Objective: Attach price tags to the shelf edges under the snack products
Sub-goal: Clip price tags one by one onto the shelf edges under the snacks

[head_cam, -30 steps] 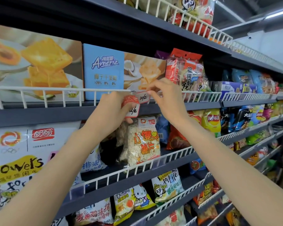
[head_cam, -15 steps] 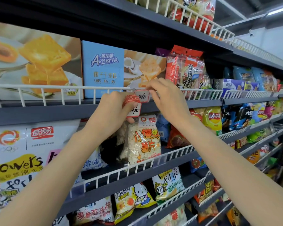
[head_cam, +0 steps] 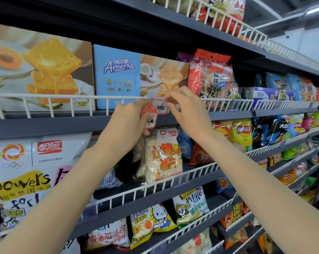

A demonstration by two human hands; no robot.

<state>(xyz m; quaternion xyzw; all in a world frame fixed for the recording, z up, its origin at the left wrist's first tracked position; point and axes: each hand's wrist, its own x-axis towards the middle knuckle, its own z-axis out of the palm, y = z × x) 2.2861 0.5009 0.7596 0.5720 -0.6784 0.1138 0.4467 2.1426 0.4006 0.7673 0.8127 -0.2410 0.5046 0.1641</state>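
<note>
Shop shelving fills my view, dark grey tiers running off to the right, each fronted by a white wire rail (head_cam: 63, 97). Snack bags crowd the lower tiers; on the tier at hand height stand a blue Ameria box (head_cam: 116, 76) and, to its left, a larger box showing yellow cake squares (head_cam: 45, 70).

I have both hands up at the rail in front of the blue box. My right hand (head_cam: 189, 109) pinches a white price tag with a red border (head_cam: 161, 107) at its right edge, thumb and fingertips closed on it. The tag sits right at the top wire of the rail, just below the coconut picture on the box, with handwritten figures on its face. Whether it is already fixed to the wire I cannot tell.

My left hand (head_cam: 127, 121) is curled around a small stack of further price tags (head_cam: 149, 116), red-patterned on top with a white handwritten face showing beneath. That stack hangs in front of the grey shelf edge (head_cam: 63, 123), just below and left of the single tag, the two nearly touching. The left index finger reaches up to the top wire beside the tag.

Under the hands, a clear bag of pale chips with orange lettering (head_cam: 162, 158) stands on the next tier down, and a yellow Lay's bag (head_cam: 242, 131) lies to the right.
</note>
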